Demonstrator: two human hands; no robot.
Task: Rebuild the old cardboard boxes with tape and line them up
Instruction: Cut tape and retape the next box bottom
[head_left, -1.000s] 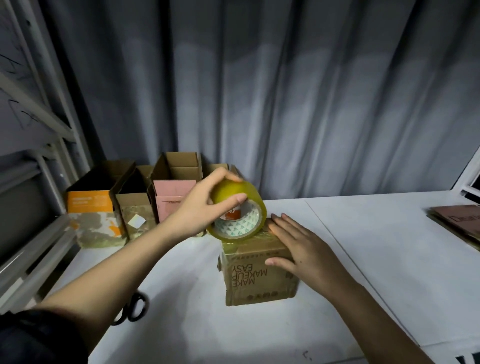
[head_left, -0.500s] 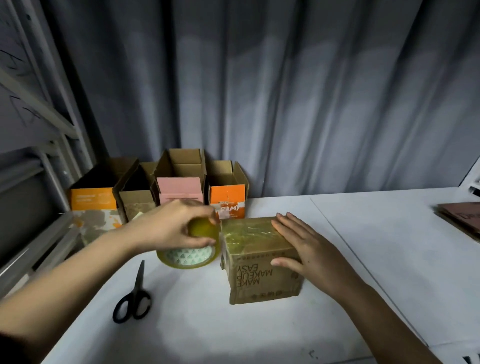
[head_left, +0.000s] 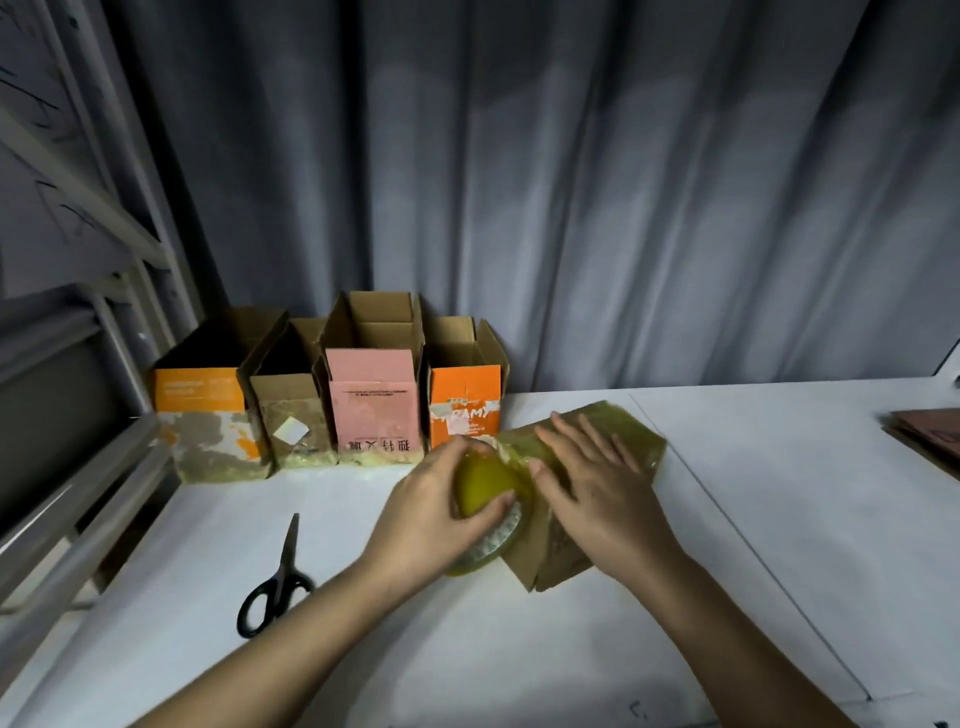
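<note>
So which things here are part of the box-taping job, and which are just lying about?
In the job:
- brown box under the right hand
- tape roll gripped by the left hand
- four open boxes lined up by the curtain
- scissors

Lying about:
- flat brown stack at the table's right edge
- metal rack

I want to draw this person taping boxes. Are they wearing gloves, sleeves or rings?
No gloves: the left hand and right hand are bare, and both forearms are bare as far as the picture shows, with no sleeve in view. I see no rings, watch or bracelets, though the hands are slightly blurred.
</note>
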